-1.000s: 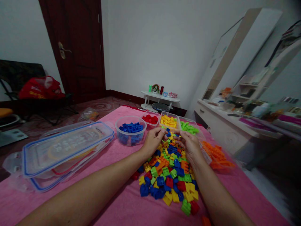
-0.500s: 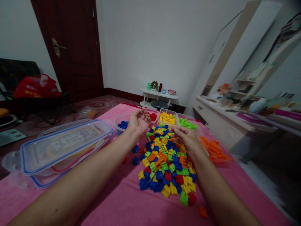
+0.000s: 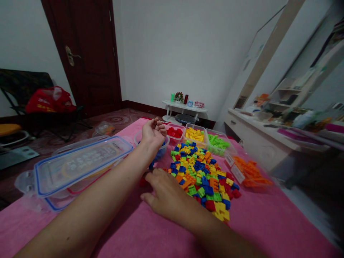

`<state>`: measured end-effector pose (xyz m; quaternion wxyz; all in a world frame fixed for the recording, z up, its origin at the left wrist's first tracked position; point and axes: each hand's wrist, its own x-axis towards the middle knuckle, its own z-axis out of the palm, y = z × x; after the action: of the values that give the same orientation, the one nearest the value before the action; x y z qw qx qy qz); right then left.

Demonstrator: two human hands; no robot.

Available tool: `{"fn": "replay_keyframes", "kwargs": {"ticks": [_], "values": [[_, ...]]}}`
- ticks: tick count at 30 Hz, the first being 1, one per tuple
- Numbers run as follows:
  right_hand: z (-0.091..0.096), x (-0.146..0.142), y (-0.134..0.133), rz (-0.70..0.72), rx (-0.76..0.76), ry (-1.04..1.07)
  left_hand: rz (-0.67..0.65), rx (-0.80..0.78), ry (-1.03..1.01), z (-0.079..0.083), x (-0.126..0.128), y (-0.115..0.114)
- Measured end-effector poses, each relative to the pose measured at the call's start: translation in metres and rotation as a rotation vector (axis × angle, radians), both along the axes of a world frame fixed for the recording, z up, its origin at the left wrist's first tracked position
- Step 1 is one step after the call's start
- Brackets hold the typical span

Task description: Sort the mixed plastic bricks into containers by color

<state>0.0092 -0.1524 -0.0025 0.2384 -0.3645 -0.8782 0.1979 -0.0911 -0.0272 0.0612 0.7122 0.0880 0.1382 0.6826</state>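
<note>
Brick pile just beside the right hand, thumb spread, any hold unclear

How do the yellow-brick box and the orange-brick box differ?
Place: the yellow-brick box stands farther back; the orange-brick box stands nearer, to the right.
Marking: the orange-brick box shows white labels; the yellow-brick box shows none.
Both are transparent and stand on the pink cloth.

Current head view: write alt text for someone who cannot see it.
A person's left hand, palm up, partly hides a round tub; the right hand, palm down, is beside a pile of mixed bricks on pink cloth. Beyond, red pieces, yellow pieces and green pieces lie in separate boxes.
</note>
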Motion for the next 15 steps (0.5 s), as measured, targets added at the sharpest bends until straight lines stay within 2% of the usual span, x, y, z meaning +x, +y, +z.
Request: {"fn": "replay_keyframes", "kwargs": {"ticks": [5, 8, 10, 15], "values": [[-0.016, -0.016, 0.009, -0.178, -0.109, 0.275, 0.015, 0.01, -0.041, 0.005, -0.001, -0.003], [-0.015, -0.013, 0.016, -0.219, -0.104, 0.29, 0.015, 0.002, -0.032, 0.008, -0.001, -0.005], [-0.013, -0.012, 0.019, -0.173, -0.059, 0.179, 0.031, -0.007, -0.03, 0.009, 0.0, -0.005], [-0.012, -0.026, 0.017, 0.13, 0.154, -0.156, 0.028, 0.012, -0.02, 0.014, -0.003, -0.007]]}}
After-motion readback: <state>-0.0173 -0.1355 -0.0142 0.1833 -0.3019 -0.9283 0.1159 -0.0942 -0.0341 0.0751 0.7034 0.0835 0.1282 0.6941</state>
